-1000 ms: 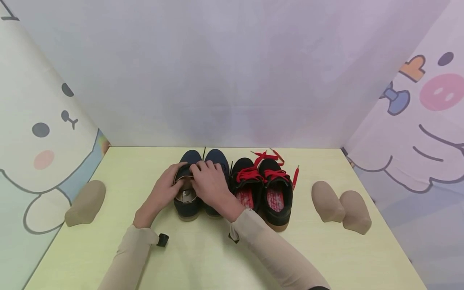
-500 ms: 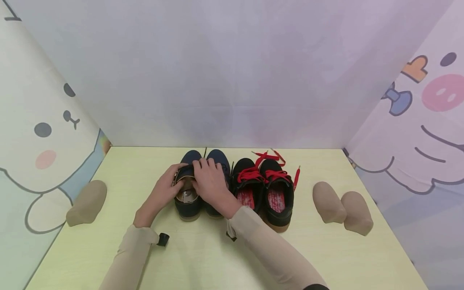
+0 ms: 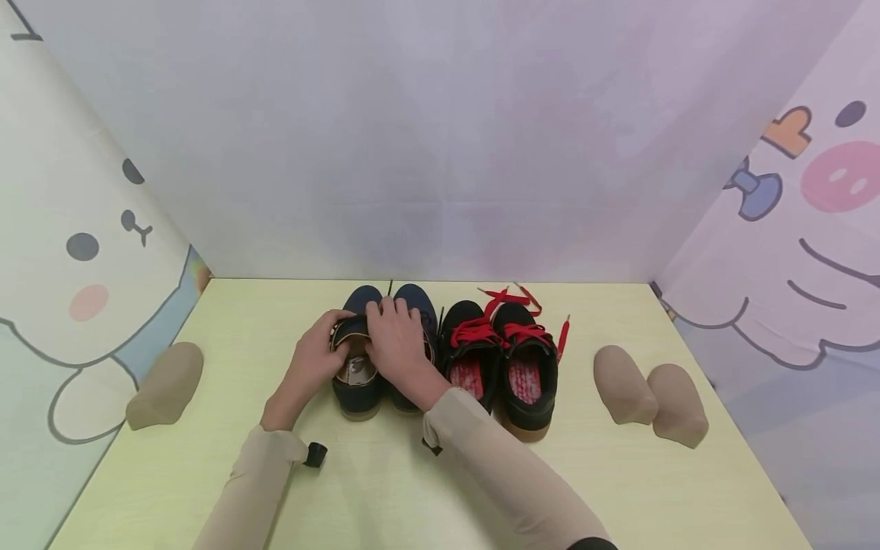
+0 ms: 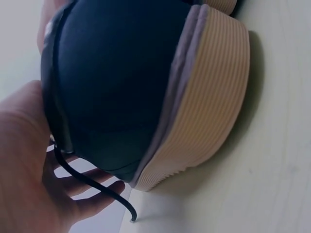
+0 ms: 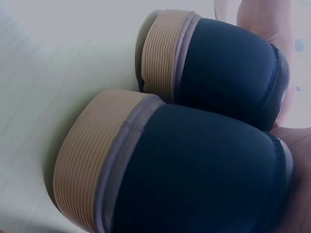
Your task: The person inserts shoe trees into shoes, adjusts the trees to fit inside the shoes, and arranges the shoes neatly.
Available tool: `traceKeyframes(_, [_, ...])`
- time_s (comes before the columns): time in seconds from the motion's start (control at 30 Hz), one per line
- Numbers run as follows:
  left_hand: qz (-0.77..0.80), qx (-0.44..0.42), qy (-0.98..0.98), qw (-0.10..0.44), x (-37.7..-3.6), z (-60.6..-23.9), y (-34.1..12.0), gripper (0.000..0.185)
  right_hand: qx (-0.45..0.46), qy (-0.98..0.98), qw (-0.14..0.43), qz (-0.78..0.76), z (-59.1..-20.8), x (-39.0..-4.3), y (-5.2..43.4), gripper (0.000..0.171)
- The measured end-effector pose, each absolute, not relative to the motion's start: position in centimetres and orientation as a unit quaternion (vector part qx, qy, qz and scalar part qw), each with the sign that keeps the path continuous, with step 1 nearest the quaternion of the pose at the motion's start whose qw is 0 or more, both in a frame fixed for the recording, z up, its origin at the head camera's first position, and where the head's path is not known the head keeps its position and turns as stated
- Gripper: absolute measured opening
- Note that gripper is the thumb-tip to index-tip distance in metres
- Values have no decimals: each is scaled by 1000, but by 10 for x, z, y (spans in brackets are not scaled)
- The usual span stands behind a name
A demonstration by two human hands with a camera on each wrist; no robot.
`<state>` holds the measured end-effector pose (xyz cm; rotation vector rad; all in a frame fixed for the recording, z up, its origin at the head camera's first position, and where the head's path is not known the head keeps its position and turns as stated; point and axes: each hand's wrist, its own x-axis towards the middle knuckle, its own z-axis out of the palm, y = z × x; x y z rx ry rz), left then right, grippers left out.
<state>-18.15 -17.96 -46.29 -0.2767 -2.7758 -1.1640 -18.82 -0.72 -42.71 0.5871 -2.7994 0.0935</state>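
Both hands are working the navy shoes (image 3: 385, 347) mid-table (image 3: 227, 359): left hand (image 3: 315, 359) grips the left shoe's collar, right hand (image 3: 395, 344) pinches its tongue. Looks like opening it up; next needs a wider pull, I'd guess.

two navy shoes (image 3: 374, 344), two black shoes (image 3: 502, 359), three tan shoe inserts (image 3: 649, 393).

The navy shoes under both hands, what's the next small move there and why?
Probably reach for the lone tan shoe form at the table's left. Both hands, left hand and right hand, hold the left navy shoe by its tongue, its opening is spread and looks empty, and that form lies unused.
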Motion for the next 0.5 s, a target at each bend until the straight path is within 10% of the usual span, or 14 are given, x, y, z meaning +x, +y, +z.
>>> traceKeyframes(0.5, [-344, -92, -931, 83, -184, -464, -178, 43, 193, -970, 143, 25, -429, -188, -11, 33])
